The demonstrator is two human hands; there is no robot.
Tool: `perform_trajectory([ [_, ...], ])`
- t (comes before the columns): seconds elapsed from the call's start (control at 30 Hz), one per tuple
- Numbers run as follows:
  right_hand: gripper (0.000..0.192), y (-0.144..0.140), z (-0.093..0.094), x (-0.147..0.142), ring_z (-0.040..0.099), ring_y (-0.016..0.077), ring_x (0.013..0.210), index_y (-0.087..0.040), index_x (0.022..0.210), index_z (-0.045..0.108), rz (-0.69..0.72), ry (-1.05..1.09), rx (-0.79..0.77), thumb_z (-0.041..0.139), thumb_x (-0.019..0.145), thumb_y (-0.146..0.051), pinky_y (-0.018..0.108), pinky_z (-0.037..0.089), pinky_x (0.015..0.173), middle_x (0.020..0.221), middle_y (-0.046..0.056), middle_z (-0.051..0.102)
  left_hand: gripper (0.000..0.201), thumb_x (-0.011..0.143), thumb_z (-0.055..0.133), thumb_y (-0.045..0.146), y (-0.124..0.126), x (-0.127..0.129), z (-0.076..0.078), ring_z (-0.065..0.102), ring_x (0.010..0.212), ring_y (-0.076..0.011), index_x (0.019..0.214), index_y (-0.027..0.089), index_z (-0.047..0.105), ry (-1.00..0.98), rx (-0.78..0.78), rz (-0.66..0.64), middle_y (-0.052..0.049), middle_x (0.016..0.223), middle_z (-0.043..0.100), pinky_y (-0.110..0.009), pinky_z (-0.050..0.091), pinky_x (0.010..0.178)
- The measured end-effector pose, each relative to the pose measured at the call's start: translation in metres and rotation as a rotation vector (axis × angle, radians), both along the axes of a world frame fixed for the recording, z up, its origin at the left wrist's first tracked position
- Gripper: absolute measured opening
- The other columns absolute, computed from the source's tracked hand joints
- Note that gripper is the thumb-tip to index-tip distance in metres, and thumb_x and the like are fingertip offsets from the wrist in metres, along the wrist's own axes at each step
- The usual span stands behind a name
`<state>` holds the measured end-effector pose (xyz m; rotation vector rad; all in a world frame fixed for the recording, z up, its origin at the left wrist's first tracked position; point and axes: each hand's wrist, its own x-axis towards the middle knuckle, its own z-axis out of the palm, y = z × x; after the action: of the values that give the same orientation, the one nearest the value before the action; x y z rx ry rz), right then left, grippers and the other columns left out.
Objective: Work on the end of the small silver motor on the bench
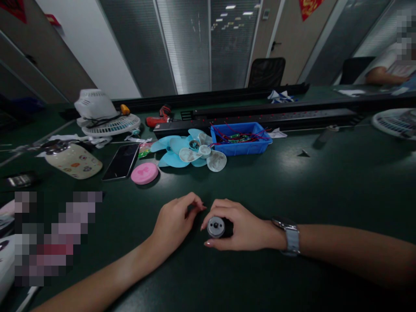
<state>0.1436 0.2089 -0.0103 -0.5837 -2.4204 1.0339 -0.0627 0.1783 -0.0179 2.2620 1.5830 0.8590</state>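
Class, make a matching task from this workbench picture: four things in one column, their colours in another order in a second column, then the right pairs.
1. small round motor held by the right hand
2. plastic tray of wires
3. round lid
4. wristwatch

A. pink
B. silver
C. blue
D. grey and black

Pairs: 1-D, 2-C, 3-A, 4-B

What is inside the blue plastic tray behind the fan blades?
The blue plastic tray holds a tangle of red wires and what looks like a small green circuit board. Its near wall hides the tray floor, so anything beneath the wires cannot be seen.
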Motion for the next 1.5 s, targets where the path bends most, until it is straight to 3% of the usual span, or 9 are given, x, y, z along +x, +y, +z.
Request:
perform_trajectory([
  [0.2,0.031,0.0,0.0,0.0,0.058,0.0154,0.087,-0.019,0.099,0.067,-0.002,-0.004,-0.002,0.077,0.075,-0.036,0.028,0.045,0.079,0.094,0.003,0.062,0.017,0.08,0.056,0.004,-0.002,0.001,-0.003,0.055,0.055,-0.0114,0.084,0.02,0.063,-0.026,-0.006,-0.003,0.003,0.073,0.066,-0.021,0.044,0.056],
  [0.63,0.03,0.0,-0.001,0.0,0.058,0.0155,0.084,-0.019,0.099,0.067,0.001,-0.007,-0.001,0.076,0.075,-0.036,0.028,0.044,0.075,0.093,0.003,0.062,0.02,0.079,0.054,0.002,-0.006,0.005,-0.005,0.053,0.05,-0.0094,0.084,0.02,0.061,-0.105,-0.032,-0.064,0.006,0.064,0.06,-0.018,0.043,0.051],
  [0.9,0.031,0.001,-0.001,0.0,0.057,0.0149,0.084,-0.018,0.098,0.068,0.001,-0.007,0.001,0.077,0.075,-0.036,0.027,0.044,0.075,0.093,0.003,0.062,0.017,0.081,0.055,0.003,-0.005,0.006,-0.003,0.057,0.052,-0.0092,0.083,0.019,0.061,-0.164,-0.083,-0.041,0.003,0.071,0.067,-0.018,0.045,0.051],
  [1.03,0.031,0.001,-0.001,0.0,0.058,0.0147,0.087,-0.018,0.099,0.067,0.002,0.005,0.016,0.077,0.075,-0.036,0.026,0.043,0.077,0.093,0.003,0.061,0.013,0.085,0.055,0.006,-0.009,0.009,0.003,0.068,0.069,-0.0127,0.078,0.018,0.056,-0.366,0.028,-0.003,-0.002,0.082,0.071,-0.02,0.052,0.06],
  [1.13,0.032,0.002,-0.003,0.0,0.056,0.0146,0.082,-0.016,0.096,0.067,-0.004,-0.003,0.042,0.077,0.074,-0.037,0.026,0.043,0.073,0.089,0.002,0.059,0.019,0.082,0.057,0.001,-0.015,0.012,0.007,0.07,0.075,-0.0129,0.073,0.018,0.053,-0.475,0.154,-0.05,-0.002,0.082,0.071,-0.02,0.054,0.064],
  [1.3,0.034,0.002,-0.009,-0.002,0.054,0.0143,0.077,-0.014,0.091,0.065,-0.017,0.005,0.071,0.077,0.073,-0.039,0.026,0.042,0.07,0.084,0.002,0.057,0.022,0.08,0.062,0.001,-0.023,0.017,0.009,0.071,0.072,-0.0132,0.069,0.018,0.052,-0.523,0.183,-0.178,-0.002,0.083,0.074,-0.022,0.054,0.064],
  [1.5,0.03,0.002,-0.009,-0.002,0.053,0.0129,0.075,-0.014,0.084,0.061,-0.015,0.031,0.062,0.078,0.072,-0.035,0.025,0.04,0.069,0.083,0.001,0.056,0.027,0.075,0.068,-0.003,-0.025,0.018,0.009,0.072,0.071,-0.0131,0.067,0.017,0.052,-0.516,0.199,-0.214,0.0,0.078,0.076,-0.023,0.051,0.067],
])
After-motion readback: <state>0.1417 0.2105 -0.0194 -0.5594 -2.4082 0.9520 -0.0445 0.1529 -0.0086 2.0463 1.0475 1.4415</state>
